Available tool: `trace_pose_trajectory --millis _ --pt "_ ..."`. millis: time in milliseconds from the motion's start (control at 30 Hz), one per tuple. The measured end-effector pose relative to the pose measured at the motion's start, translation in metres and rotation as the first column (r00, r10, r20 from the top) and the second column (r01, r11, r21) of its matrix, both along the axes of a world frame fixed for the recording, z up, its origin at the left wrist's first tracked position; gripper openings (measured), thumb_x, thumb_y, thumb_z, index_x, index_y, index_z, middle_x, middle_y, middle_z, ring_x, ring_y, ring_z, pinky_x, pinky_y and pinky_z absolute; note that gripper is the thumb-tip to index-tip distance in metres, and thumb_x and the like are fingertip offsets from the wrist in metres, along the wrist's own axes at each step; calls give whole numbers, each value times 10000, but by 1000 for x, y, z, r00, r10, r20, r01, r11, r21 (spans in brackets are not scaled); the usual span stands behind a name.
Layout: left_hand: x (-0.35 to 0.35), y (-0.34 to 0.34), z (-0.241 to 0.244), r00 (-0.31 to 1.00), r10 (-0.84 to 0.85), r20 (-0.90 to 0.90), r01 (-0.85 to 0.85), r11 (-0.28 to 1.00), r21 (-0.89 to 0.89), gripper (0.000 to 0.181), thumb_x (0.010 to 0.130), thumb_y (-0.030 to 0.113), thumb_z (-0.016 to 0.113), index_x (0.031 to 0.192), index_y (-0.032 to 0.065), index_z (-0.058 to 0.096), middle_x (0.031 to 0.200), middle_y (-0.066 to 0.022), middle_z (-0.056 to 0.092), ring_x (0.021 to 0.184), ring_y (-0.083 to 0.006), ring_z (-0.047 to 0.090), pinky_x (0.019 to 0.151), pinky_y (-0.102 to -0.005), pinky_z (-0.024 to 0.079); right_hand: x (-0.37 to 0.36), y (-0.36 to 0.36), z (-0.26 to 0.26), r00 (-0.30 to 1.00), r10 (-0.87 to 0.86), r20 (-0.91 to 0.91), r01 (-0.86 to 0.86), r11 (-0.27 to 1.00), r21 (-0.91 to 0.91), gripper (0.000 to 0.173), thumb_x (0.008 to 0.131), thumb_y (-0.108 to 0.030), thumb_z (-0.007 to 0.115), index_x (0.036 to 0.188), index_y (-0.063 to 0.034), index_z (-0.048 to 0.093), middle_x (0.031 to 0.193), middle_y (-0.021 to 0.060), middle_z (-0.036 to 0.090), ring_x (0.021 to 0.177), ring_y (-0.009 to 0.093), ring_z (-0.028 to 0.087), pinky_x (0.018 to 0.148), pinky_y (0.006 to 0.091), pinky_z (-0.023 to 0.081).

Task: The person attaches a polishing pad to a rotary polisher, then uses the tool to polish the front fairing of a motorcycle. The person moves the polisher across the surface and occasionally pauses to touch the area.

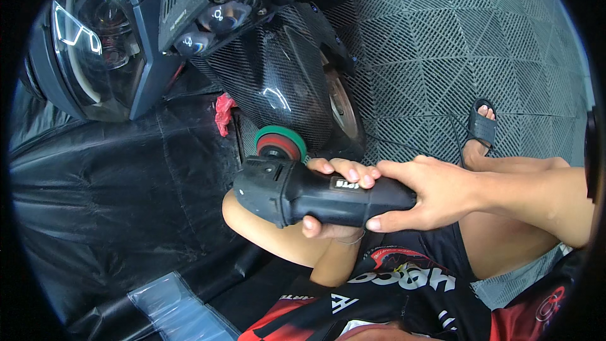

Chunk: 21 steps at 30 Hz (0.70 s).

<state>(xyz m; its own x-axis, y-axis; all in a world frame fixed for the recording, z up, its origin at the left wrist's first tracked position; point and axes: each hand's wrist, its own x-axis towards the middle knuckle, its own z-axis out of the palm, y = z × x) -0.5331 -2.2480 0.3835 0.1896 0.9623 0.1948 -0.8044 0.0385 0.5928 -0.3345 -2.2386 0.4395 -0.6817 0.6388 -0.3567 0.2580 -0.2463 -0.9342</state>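
A black polisher [326, 196] lies across my front, its head to the left. My left hand [343, 173] wraps around the middle of its body from beneath, fingertips on the far side and thumb on the near side. Behind it, my right hand [426, 189] grips the rear end. A round green and red polishing pad [281, 139] faces the glossy carbon-fibre-patterned front fender [279, 76] of a motorbike. The pad overlaps the fender's lower edge in view; whether it touches, I cannot tell. Its working face is hidden.
Above the fender sits a twin-lens auxiliary lamp [213, 23]; a headlight [104, 38] is farther left. Beside the fender hangs red plastic [225, 112]. Black sheeting [109, 189] spreads at left, with clear plastic [175, 303] below. A dark cord [407, 144] crosses the grey tile floor [454, 47] near my sandalled foot [484, 123].
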Motion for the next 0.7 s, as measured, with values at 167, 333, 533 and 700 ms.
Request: trace_pose_trajectory --millis 167,333,533,700 --pt "7 -8 -7 994 -46 -102 45 999 -13 752 794 521 750 1283 62 411 1073 -220 602 1017 -353 629 963 -529 505 9 -5 -7 998 -44 39 42 998 43 803 750 -564 767 1201 79 600 927 262 722 868 380 729 806 416 571" --pt "25 -2 0 975 -31 -218 22 999 -45 721 877 549 665 1340 63 401 1123 -197 580 1060 -337 606 995 -506 478 16 2 0 990 -121 74 114 990 88 658 701 -428 823 1076 84 649 900 256 721 830 329 735 769 392 567" --pt "35 30 16 986 -122 -115 107 985 -135 624 864 298 696 1347 45 394 1126 -177 604 1054 -289 645 953 -446 544 6 2 -6 925 -358 -131 365 930 35 511 693 -274 852 997 85 652 886 133 706 839 190 678 784 337 535" --pt "26 49 33 885 -177 -430 143 984 -110 489 895 292 653 1287 61 472 1085 -175 626 1049 -313 652 948 -468 541 6 19 1 954 -298 -31 291 945 -149 545 672 -234 877 1065 68 650 967 108 686 891 191 643 809 305 506"
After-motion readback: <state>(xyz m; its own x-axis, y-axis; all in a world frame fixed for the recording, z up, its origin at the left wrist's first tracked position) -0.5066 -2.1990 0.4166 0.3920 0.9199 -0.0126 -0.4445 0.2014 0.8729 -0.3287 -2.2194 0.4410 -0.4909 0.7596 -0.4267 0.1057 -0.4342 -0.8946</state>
